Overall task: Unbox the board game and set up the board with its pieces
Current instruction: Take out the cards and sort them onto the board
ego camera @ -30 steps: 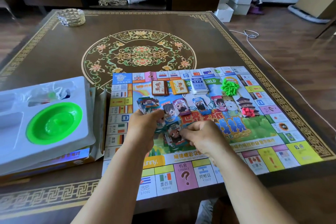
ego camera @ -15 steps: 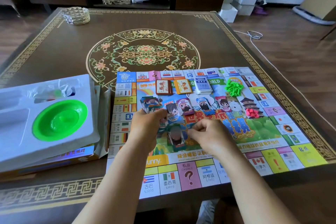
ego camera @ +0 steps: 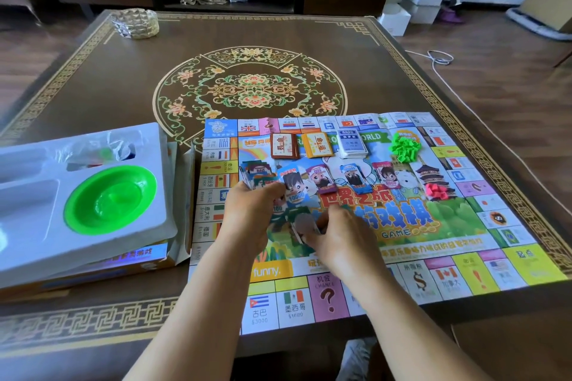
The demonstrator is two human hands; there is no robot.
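A colourful paper game board lies flat at the near right of the table. My left hand grips a fanned stack of play-money notes. My right hand pinches a single blurred note just above the board's middle. A row of note piles lies across the board. Behind them sit a brown card deck, an orange deck and a white-blue deck. Green houses and pink pieces are heaped at the right.
The white plastic insert tray with a green bowl rests on the game box at the left. A woven gold basket stands at the table's far left corner. A white cable trails on the floor to the right.
My right hand has pulled one note from the stack toward the board's middle; the note is blurred. My left hand stays on the fanned stack.
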